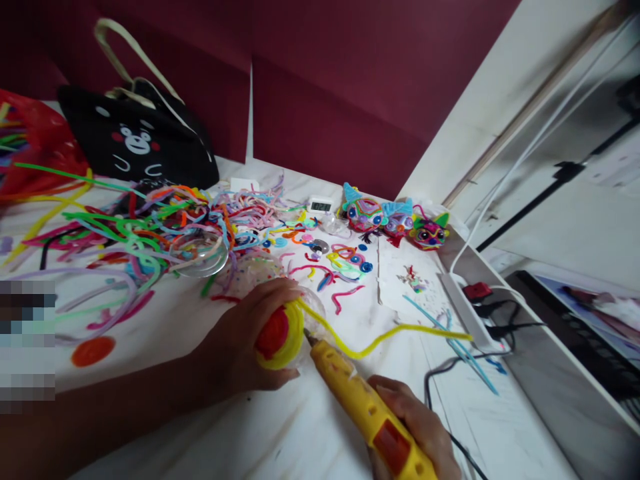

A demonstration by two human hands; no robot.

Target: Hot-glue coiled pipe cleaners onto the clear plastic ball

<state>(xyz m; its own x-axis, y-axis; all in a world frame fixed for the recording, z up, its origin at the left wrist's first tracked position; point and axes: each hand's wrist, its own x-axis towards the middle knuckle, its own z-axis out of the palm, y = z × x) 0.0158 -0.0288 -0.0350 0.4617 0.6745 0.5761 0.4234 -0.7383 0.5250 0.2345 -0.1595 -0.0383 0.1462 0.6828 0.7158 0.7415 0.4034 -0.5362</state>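
Observation:
My left hand [250,340] is wrapped round a clear plastic ball whose near face carries a coil of pipe cleaner [280,338], red in the middle and yellow round it. The loose end of the yellow pipe cleaner [365,353] trails off to the right over the table. In my right hand [415,420] is a yellow hot glue gun [363,400], its nozzle touching or very near the coil's right edge. Whether the trigger is pressed cannot be seen.
Tangled pipe cleaners [135,233] and a clear round dish [200,255] lie left. Behind stand a black bag [140,133], a small digital clock [320,205] and several decorated animal heads [364,212]. A power strip [470,310] with cables runs along the right. An orange disc [93,351] lies left.

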